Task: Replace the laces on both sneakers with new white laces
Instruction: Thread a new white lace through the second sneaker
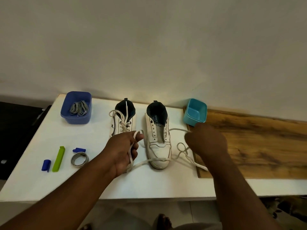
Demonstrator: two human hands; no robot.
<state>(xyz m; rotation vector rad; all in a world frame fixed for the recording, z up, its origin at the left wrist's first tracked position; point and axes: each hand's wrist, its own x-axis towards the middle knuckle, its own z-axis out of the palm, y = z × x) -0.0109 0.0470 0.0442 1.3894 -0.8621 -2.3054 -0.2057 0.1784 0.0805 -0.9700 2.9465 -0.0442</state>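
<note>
Two white sneakers stand side by side on the white table [79,138], toes toward me. The left sneaker [123,121] is laced with a white lace tied loosely on top. The right sneaker [158,138] has bare eyelets. One new white lace [144,161] runs across in front of its toe. My left hand [123,151] pinches one part of this lace just left of the shoe. My right hand [206,141] grips another part at the shoe's right side, where the lace loops on the table.
A blue tub [65,112] at the back left holds grey old laces [78,107]. An empty teal bowl [195,113] sits at the back right on a wooden board [257,146]. A green clip [58,159], two blue caps and a tape roll [79,159] lie front left.
</note>
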